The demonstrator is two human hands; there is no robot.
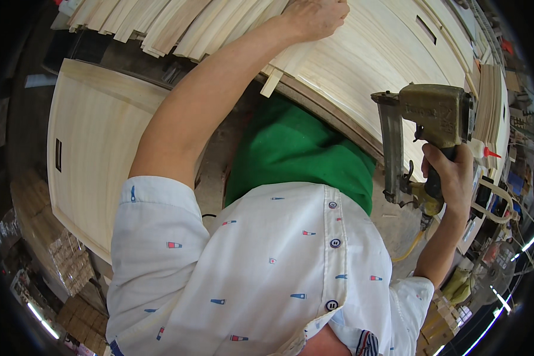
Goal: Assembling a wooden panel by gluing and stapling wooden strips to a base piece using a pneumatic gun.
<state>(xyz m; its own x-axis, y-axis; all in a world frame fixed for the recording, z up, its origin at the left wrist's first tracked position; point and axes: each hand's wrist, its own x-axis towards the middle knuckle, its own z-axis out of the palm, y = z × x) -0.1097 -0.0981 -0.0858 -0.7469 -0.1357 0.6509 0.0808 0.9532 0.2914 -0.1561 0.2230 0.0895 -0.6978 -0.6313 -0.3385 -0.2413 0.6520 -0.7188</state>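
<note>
At three o'clock, our right hand [452,169] wraps its fingers around the handle of a nail gun [430,110], its head reaching toward two; between twelve and one, our left hand [315,21] curls its fingers inward, though we cannot tell whether they pinch anything. Around that hand, a pale panel [368,65] spreads toward one o'clock, and a narrow strip [272,83] juts past its edge at twelve. We judge that a brushed trigger could misfire, a careless elbow could knock the overhanging strip askew, and the yellow hose [407,251] at four could snag, spoiling our aim.
</note>
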